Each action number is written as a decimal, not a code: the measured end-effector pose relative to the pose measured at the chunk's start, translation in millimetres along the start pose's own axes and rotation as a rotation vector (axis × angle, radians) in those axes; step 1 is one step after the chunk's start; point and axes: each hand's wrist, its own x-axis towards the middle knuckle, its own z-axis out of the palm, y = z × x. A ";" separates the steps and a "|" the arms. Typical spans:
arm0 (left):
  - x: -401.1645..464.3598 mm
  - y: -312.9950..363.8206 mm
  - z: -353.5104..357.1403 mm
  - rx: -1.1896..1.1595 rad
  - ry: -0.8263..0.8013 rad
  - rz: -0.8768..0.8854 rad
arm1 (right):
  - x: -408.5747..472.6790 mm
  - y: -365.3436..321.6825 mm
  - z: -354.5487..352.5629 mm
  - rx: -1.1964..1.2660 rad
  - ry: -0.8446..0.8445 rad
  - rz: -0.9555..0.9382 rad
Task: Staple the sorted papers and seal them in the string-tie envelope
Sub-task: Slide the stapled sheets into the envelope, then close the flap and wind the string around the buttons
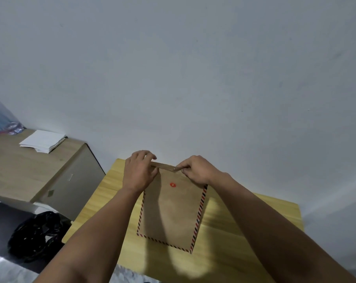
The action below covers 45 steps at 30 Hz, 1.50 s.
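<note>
A brown string-tie envelope (171,213) with red and dark striped edges lies flat on the yellow table (244,231), its red button (173,185) facing up. Its flap (164,166) is raised at the far end. My left hand (138,172) holds the flap's left end, fingers curled over it. My right hand (195,170) pinches the flap's right part between thumb and fingers. No papers or stapler show on the table, and I cannot tell what is inside the envelope.
A beige cabinet (30,172) stands to the left with a stack of white papers (43,140) on top and a clear plastic bag (1,119) behind. A black bag (38,235) sits on the floor. A white wall rises right behind the table.
</note>
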 end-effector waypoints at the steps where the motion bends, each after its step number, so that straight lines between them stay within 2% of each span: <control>1: 4.4 -4.3 -1.1 0.019 -0.020 0.054 | 0.8 -2.6 0.3 0.003 0.000 -0.001; 10: 27.0 -35.9 0.2 -0.038 -0.180 0.166 | -6.9 -12.9 20.5 -0.159 0.090 0.149; 13: 32.6 -48.8 3.1 0.015 -0.249 0.310 | -9.4 -17.4 32.5 -0.185 0.156 0.205; 18: 43.3 -75.3 30.9 0.101 -0.309 0.588 | -3.3 -11.7 57.5 -0.149 0.252 0.137; 21: 55.9 -88.2 63.0 0.166 -0.382 0.659 | 10.7 7.3 75.1 -0.140 0.246 0.195; 25: 72.6 -94.8 112.7 0.318 -0.462 0.767 | 32.1 45.5 100.9 -0.188 0.196 0.170; 29: 72.6 -109.5 179.2 0.369 -0.593 0.693 | 54.2 95.8 157.8 -0.340 0.027 0.190; 31: 52.8 -120.2 208.6 0.273 -0.628 0.650 | 52.7 110.4 193.2 -0.398 -0.108 0.220; 32: 41.5 -125.7 220.5 0.234 -0.607 0.655 | 48.3 114.5 209.8 -0.402 -0.118 0.219; 36: 7.6 -140.5 253.5 0.093 -0.394 0.643 | 27.7 126.4 256.1 -0.435 0.049 0.205; 40: -13.7 -142.1 271.8 0.110 -0.449 0.628 | 17.7 137.7 276.0 -0.439 -0.035 0.250; 45: -16.5 -135.7 285.8 0.154 -0.434 0.521 | 25.2 159.5 270.5 -0.416 0.099 0.199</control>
